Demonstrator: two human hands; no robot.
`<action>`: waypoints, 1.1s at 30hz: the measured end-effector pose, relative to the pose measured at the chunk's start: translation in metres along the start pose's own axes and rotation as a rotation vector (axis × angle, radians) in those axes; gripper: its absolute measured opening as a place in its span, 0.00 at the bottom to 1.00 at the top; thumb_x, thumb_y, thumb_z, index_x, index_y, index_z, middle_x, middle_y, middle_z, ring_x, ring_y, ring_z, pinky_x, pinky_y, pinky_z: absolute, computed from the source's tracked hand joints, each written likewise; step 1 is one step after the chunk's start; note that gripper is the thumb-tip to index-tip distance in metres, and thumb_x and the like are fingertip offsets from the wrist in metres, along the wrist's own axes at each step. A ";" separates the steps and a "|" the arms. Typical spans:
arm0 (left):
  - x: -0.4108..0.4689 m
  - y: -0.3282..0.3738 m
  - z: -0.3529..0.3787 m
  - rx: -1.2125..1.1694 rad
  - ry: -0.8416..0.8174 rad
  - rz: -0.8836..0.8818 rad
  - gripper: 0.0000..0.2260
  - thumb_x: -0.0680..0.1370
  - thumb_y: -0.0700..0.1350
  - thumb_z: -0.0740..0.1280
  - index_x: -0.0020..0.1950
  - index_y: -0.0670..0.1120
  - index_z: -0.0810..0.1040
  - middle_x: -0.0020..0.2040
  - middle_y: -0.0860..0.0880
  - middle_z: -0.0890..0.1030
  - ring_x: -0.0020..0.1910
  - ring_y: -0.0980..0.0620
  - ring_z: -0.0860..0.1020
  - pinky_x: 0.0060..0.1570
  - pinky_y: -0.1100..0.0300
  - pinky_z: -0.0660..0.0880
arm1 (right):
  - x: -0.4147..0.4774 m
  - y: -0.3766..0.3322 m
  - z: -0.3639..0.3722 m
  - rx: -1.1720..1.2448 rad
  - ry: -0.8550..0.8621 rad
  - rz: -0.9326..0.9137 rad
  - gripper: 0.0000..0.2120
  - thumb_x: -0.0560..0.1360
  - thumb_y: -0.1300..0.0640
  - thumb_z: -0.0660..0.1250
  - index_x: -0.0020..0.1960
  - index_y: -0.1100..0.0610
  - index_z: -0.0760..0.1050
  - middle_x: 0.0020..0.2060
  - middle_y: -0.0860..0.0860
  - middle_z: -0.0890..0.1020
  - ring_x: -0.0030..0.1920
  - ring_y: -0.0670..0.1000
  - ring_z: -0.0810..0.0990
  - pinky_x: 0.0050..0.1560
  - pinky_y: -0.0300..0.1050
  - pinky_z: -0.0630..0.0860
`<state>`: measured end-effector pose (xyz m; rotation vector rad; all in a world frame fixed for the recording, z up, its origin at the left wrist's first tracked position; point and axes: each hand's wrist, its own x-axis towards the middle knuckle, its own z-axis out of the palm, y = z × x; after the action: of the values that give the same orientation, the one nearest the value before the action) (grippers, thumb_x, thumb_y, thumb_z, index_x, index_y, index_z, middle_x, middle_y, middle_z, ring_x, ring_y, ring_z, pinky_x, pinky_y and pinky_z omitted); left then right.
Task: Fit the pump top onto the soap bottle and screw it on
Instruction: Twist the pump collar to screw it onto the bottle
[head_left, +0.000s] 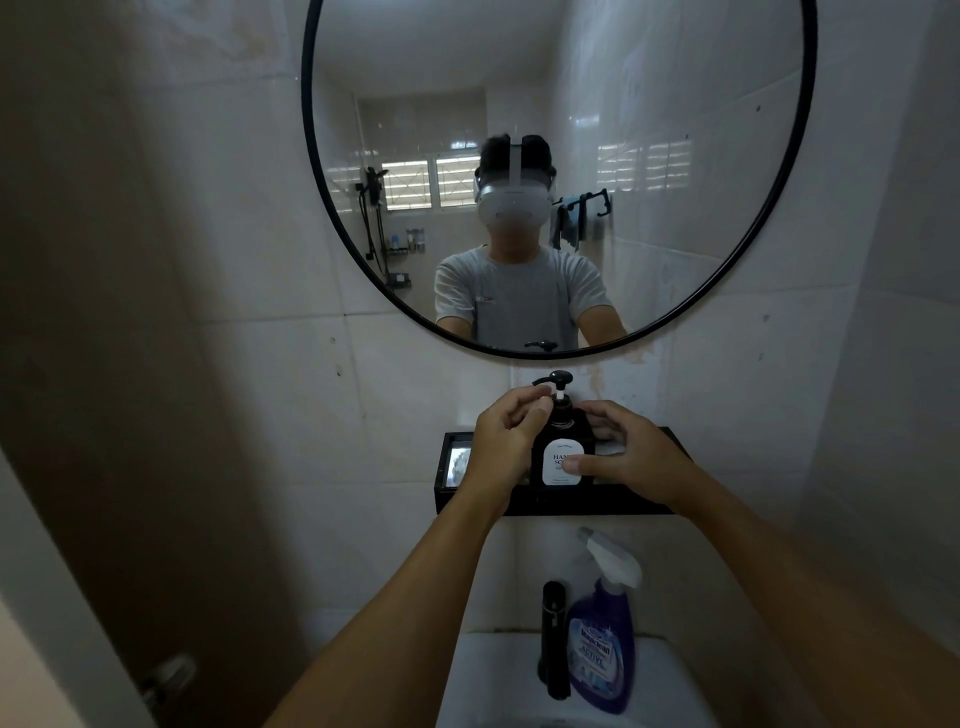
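Observation:
A black soap bottle (556, 441) with a white label stands upright on a black wall shelf (571, 501). Its black pump top (556, 380) sits on the bottle neck, nozzle pointing left. My left hand (506, 434) pinches the pump's collar just below the head, thumb and fingers closed around it. My right hand (631, 457) wraps the bottle body from the right, thumb across the label. Whether the collar is fully seated on the neck is hidden by my fingers.
A round black-framed mirror (810, 156) hangs above the shelf. Below are a white sink (498, 675), a black tap (554, 639) and a purple spray bottle (602, 639). A small framed item (457, 462) stands at the shelf's left end. Tiled walls close in on both sides.

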<state>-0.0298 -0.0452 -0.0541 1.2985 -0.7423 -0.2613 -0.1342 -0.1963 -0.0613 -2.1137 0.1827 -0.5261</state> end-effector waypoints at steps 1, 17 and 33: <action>0.000 -0.001 0.000 0.011 -0.001 0.019 0.09 0.80 0.42 0.67 0.59 0.46 0.81 0.53 0.49 0.85 0.54 0.52 0.83 0.55 0.58 0.80 | 0.000 0.000 0.000 0.002 0.001 0.001 0.38 0.66 0.50 0.80 0.72 0.51 0.69 0.66 0.49 0.78 0.65 0.46 0.78 0.67 0.53 0.76; 0.002 -0.002 0.000 0.027 0.009 0.012 0.09 0.81 0.41 0.65 0.60 0.46 0.81 0.52 0.52 0.84 0.50 0.59 0.82 0.49 0.65 0.79 | 0.001 0.002 0.001 -0.005 0.004 -0.005 0.39 0.66 0.51 0.80 0.73 0.52 0.68 0.66 0.50 0.78 0.65 0.47 0.78 0.66 0.53 0.76; -0.001 0.000 0.000 0.033 -0.007 0.016 0.07 0.81 0.41 0.65 0.56 0.47 0.81 0.49 0.50 0.85 0.48 0.55 0.83 0.47 0.59 0.81 | 0.000 0.003 0.001 0.030 -0.006 -0.009 0.40 0.63 0.45 0.81 0.72 0.48 0.70 0.65 0.47 0.79 0.65 0.47 0.78 0.60 0.60 0.80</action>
<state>-0.0305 -0.0449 -0.0548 1.3223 -0.7658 -0.2417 -0.1337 -0.1975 -0.0640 -2.0875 0.1610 -0.5248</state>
